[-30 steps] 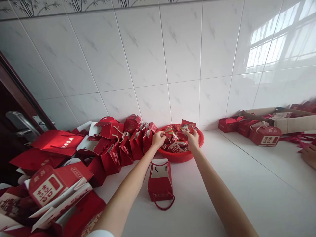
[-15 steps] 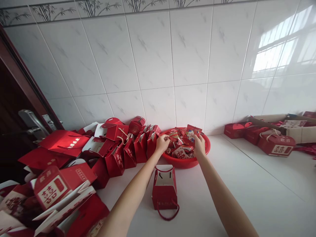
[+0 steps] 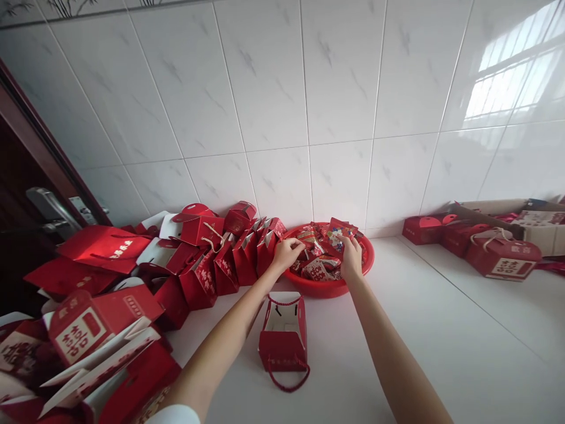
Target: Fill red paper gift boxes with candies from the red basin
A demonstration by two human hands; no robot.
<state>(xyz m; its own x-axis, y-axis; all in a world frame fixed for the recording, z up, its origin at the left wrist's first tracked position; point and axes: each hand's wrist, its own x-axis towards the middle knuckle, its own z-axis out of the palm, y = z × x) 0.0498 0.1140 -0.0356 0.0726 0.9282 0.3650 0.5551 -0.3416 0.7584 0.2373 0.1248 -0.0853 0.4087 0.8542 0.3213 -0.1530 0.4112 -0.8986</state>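
Observation:
A round red plastic basin [image 3: 329,288] full of shiny red wrapped packets [image 3: 320,269] stands against the wall. Over its left rim reaches my left hand [image 3: 286,254], fingers pinched together at the edge of the packets; what lies between the fingertips is hidden. At the basin's right side my right hand [image 3: 351,258] has its thumb and fingers closed on a red packet with a colourful printed figure [image 3: 334,233]. Between my forearms, in front of the basin, stands an open red gift box [image 3: 283,347] with a white inside and dark red cord handles.
Many red gift boxes and bags [image 3: 106,312] crowd the left side, some stacked, several in a row up to the basin. More red boxes [image 3: 503,256] and a cardboard carton [image 3: 551,238] stand at the right. A tiled wall [image 3: 273,94] closes the back; a door handle [image 3: 53,209] is far left.
The view has tilted downward and shifted slightly, so things sit a little higher and the near box further left. Both hands stay at the basin with little movement.

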